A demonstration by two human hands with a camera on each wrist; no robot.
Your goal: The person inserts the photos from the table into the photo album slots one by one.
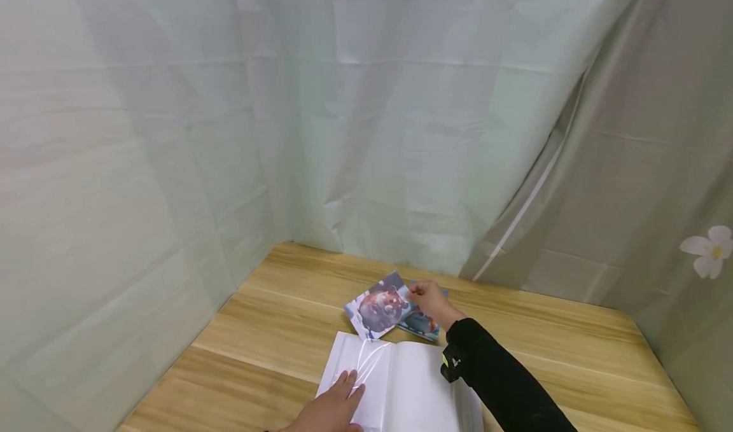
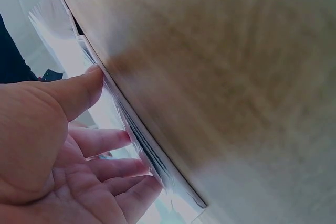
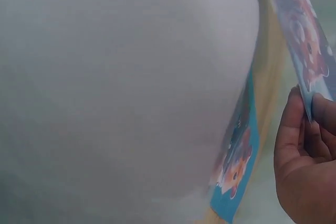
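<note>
An album (image 1: 420, 387) lies spread on the table with blank white pages. My left hand (image 1: 332, 406) rests on its left page, fingers extended over a shiny clear film (image 1: 372, 359). The left wrist view catches that hand (image 2: 73, 169) at the album's edge (image 2: 157, 156), where the page layers show. Beyond the album, my right hand (image 1: 431, 301) pinches a corner of a picture card (image 1: 378, 308) with a round, furry cartoon animal on it. The pinched card (image 3: 304, 35) stands tilted in the right wrist view. Beneath it lies a second, blue-edged picture card (image 1: 420, 327), partly covered.
The wooden table (image 1: 275, 317) reaches out on both sides of the album. Pale curtains (image 1: 401, 133) hang along its left and back edges, with a greyer flowered curtain (image 1: 618, 184) at the right. A dark sleeve (image 1: 504, 381) crosses over the album's right page.
</note>
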